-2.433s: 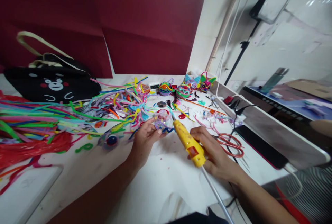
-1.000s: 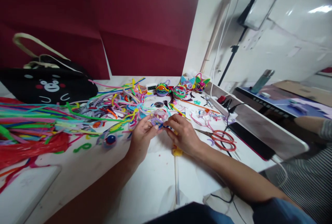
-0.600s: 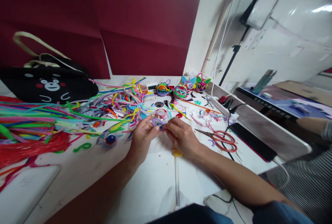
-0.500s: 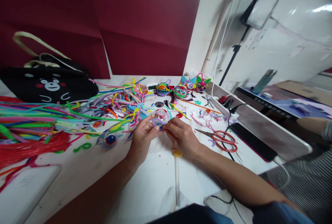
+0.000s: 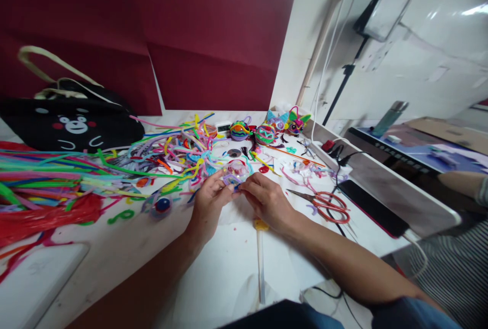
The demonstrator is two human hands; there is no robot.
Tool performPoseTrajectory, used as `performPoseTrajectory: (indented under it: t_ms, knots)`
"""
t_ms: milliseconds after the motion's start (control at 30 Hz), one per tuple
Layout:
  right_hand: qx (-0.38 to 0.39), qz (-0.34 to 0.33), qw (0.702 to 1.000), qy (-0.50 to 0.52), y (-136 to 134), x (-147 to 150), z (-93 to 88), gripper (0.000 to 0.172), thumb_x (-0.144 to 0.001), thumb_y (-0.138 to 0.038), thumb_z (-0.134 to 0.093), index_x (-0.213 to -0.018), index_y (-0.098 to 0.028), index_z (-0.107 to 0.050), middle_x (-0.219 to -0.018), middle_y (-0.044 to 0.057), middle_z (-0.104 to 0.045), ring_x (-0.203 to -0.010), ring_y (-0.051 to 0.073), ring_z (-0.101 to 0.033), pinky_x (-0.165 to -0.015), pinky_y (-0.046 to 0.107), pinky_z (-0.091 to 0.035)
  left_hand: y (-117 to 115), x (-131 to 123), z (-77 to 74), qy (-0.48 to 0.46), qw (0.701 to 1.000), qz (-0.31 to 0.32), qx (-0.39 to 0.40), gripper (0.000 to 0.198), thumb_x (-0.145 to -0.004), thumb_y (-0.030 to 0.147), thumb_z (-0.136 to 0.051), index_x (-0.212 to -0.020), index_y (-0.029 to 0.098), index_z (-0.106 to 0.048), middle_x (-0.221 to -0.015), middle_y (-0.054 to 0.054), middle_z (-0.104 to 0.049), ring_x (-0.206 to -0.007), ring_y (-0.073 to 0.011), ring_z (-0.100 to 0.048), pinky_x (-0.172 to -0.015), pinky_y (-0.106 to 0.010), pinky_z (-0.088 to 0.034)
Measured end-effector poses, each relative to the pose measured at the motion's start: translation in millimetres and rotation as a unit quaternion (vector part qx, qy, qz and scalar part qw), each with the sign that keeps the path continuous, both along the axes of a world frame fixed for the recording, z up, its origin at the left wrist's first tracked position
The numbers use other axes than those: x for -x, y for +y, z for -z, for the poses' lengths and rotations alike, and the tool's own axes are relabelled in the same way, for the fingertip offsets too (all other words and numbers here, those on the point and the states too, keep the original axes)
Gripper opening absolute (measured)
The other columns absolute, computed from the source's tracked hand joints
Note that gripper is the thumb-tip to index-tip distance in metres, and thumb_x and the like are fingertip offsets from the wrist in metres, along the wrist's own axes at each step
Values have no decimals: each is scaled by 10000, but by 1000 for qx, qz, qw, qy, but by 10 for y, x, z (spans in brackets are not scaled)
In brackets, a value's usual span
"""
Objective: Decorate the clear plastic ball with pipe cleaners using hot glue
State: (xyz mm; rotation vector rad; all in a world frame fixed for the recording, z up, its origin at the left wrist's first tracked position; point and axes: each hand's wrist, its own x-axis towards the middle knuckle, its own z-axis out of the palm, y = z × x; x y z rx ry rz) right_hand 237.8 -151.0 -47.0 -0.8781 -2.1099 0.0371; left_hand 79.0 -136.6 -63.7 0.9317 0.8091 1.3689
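Between my hands is a clear plastic ball [image 5: 235, 169] with pink, purple and blue pieces on it. My left hand [image 5: 210, 198] is closed around its left side, thumb on the near face. The fingertips of my right hand [image 5: 263, 196] pinch together at the ball's near right edge, on a small blue strip that looks like pipe cleaner; the fingers partly hide it. Under my right hand lies a yellow-ended stick [image 5: 261, 224]. Orange-handled scissors [image 5: 328, 207] rest to the right, blades pointing toward my right hand. A clear ball with a dark blue centre [image 5: 163, 206] sits left of my left hand.
Bundles of coloured pipe cleaners [image 5: 41, 174] cover the left side. Decorated balls [image 5: 265, 134] stand along the back. A phone [image 5: 372, 209] with a cable lies at right, beside a low partition [image 5: 415, 197]. A black bag [image 5: 72, 123] is back left. Another person's arm [image 5: 459, 186] shows far right.
Almost nothing differs. Both hands keep the same hold on the ball, and the view has shifted very slightly.
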Motion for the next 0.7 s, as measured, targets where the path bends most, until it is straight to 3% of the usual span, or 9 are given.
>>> performPoseTrajectory:
  t_ms: [467,700]
  knots:
    - [3,-4,1000,-12,-9,2,-23,193,-921,-61,-473,-976,-137,-642,-867,93,-599,-758,167,-591,-643,267,-494,-18,-17,-8,6,1000,-11,5,590,-677,263,-771,-1210,123,-559,-951,-65,-714,-906,-214,-674,-829,-369,-567]
    - [-5,10,1000,-24,-17,4,-16,236,-929,-67,-464,-1066,-161,-631,-852,74,-588,-758,166,-581,-642,267,-485,-9,-17,11,9,1000,-13,5,622,-676,265,-766,-1238,112,-548,-1001,-97,-714,-982,-244,-659,-865,-407,-556]
